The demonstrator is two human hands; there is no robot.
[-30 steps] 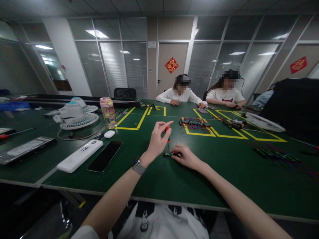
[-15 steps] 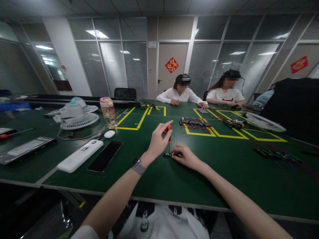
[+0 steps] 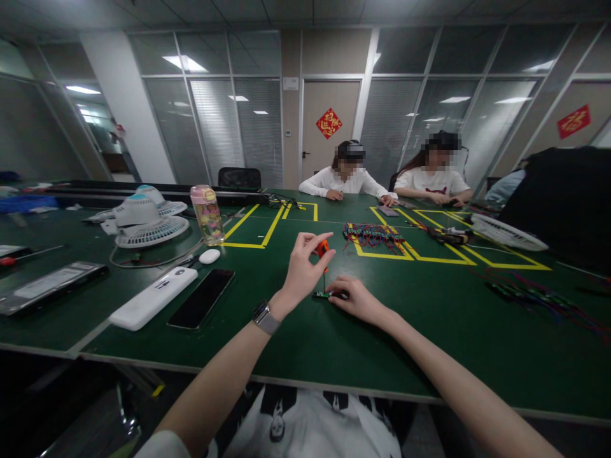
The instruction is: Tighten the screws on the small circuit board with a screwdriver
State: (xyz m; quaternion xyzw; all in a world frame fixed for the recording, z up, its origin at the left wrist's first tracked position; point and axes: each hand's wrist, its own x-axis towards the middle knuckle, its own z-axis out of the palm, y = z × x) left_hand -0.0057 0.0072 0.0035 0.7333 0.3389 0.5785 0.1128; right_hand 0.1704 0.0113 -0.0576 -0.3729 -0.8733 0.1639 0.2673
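Note:
My left hand (image 3: 305, 267) is closed around the orange-and-black handle of a screwdriver (image 3: 324, 248), its fingers and thumb on the handle's sides. The screwdriver stands nearly upright, and its thin shaft runs down to a small green circuit board (image 3: 321, 295) lying on the table. Whether the tip sits in a screw is too small to tell. My right hand (image 3: 352, 297) rests on the table with its fingers pressed on the right end of that board, pinching it and hiding that part.
On the green table (image 3: 286, 356), left, lie a black phone (image 3: 202, 299), a white power bank (image 3: 153, 298), a white case (image 3: 209, 256) and a bottle (image 3: 207, 215). Wired boards (image 3: 375, 238) lie ahead, more boards (image 3: 534, 296) at right. Two people sit opposite.
My left hand's fingers and thumb have shifted slightly on the screwdriver handle, showing more of its orange part. My right hand and the circuit board stay in place.

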